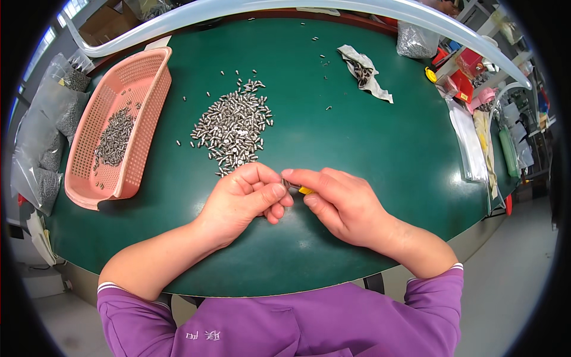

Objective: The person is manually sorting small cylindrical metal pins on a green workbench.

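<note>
My left hand (pixel 238 193) pinches a small metal part (pixel 286 184) between thumb and forefinger, just in front of the pile. Close against it, my right hand (pixel 348 205) grips a small tool with a yellow handle (pixel 306 190); its thin metal end points at the part. The fingers cover most of both things, so I cannot tell whether they touch. Beyond my left hand lies a loose heap of small silver metal cylinders (pixel 232 125) on the green table (pixel 357 149).
A pink perforated basket (pixel 156 89) with more metal pieces stands at the left, beside clear bags (pixel 50 131) of parts. A crumpled cloth (pixel 380 92) with dark bits lies far right. A pale curved tube (pixel 285 7) crosses the far edge. White sheets (pixel 467 143) lie at the right edge.
</note>
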Tool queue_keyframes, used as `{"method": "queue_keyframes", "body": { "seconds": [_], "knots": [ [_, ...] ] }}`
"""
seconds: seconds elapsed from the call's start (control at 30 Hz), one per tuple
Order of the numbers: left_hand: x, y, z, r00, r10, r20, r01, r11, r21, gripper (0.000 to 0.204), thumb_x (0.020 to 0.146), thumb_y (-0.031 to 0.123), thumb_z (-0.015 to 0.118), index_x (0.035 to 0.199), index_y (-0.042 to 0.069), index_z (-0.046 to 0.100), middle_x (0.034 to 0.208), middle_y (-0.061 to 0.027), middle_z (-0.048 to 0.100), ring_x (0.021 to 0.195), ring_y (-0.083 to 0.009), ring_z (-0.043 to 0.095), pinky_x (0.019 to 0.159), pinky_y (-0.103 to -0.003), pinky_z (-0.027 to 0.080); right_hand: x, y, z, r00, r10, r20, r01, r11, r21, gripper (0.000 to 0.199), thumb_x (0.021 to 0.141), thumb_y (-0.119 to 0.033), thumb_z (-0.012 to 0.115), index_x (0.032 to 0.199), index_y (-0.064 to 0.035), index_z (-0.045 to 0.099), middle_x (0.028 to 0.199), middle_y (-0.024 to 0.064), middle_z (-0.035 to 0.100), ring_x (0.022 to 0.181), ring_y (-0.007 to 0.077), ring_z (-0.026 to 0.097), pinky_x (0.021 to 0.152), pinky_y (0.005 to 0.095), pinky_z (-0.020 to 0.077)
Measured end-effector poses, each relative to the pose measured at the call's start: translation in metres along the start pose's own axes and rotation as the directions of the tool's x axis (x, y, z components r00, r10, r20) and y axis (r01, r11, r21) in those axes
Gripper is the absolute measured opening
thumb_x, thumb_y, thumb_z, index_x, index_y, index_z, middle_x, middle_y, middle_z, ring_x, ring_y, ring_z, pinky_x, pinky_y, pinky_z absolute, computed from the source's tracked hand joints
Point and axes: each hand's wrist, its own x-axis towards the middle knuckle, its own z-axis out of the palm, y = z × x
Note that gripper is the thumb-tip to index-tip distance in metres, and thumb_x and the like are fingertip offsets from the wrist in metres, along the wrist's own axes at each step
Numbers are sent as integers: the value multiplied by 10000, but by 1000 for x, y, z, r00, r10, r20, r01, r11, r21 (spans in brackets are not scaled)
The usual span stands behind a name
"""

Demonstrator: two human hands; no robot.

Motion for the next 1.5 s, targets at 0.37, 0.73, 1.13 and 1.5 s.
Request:
{"method": "queue_keyframes", "body": {
  "seconds": [0.37,0.73,1.13,1.5],
  "knots": [
    [1,1,0,1000,6,31,-7,1000,30,147,969,171,485,1028,54,552,894,-82,626,720,-109,594,624,-243,508,3,18,-16,973,125,-197,-148,983,-110,370,870,-80,550,1234,-145,530,938,104,616,796,282,606,693,364,504],
    [-3,0,1,998,38,57,-43,995,91,140,968,121,461,1022,20,541,903,-87,620,738,-127,598,654,-270,517,-9,84,-55,854,377,-359,-499,790,-356,363,894,-200,550,1254,-173,518,985,124,646,901,300,623,772,389,504],
    [-11,3,3,983,48,175,-71,989,126,106,940,62,412,935,41,516,839,-59,589,670,-93,563,565,-231,470,-12,87,-56,856,400,-329,-516,712,-477,286,826,-185,618,1095,-89,613,934,116,587,895,308,582,792,394,482],
    [-24,5,3,979,-72,193,30,976,215,136,965,122,375,926,56,487,794,-60,567,573,-82,499,474,-211,405,7,59,-39,954,104,-281,-219,883,-416,237,762,-99,645,998,-81,637,964,95,596,934,290,567,806,383,475]
  ]
}}
